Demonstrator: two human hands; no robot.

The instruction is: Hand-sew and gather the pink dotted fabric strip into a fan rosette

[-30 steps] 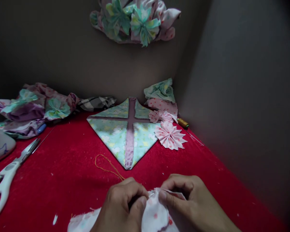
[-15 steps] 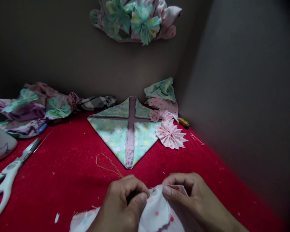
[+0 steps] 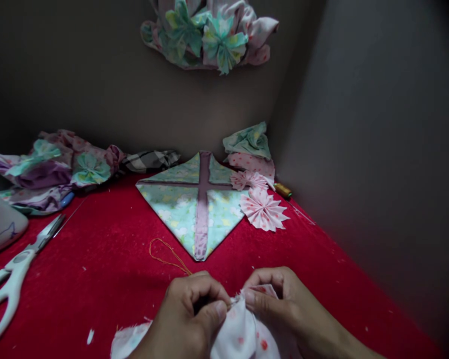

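Observation:
White cloth with red dots [image 3: 243,331] is bunched between my two hands at the bottom centre. My left hand [image 3: 196,314] pinches its top edge between thumb and forefinger. Close by on the right, my right hand [image 3: 280,304] grips the same edge, thumb in front. Orange thread [image 3: 166,254] loops on the red cloth beyond my left hand and runs up to it. Any needle between the fingertips is too small to make out. Another part of the pale cloth [image 3: 129,339] lies left of my left wrist.
Ahead lies a green diamond-shaped fabric piece [image 3: 179,209] with pink pleated rosettes [image 3: 264,209] on its right. White scissors [image 3: 17,274] are at left, near a white object [image 3: 2,224]. Crumpled fabrics [image 3: 60,164] sit behind; a thread spool [image 3: 283,190] lies by the wall.
My right hand has moved slightly left, closer to my left hand, and the dotted cloth between them has bunched up more. My left hand has barely moved.

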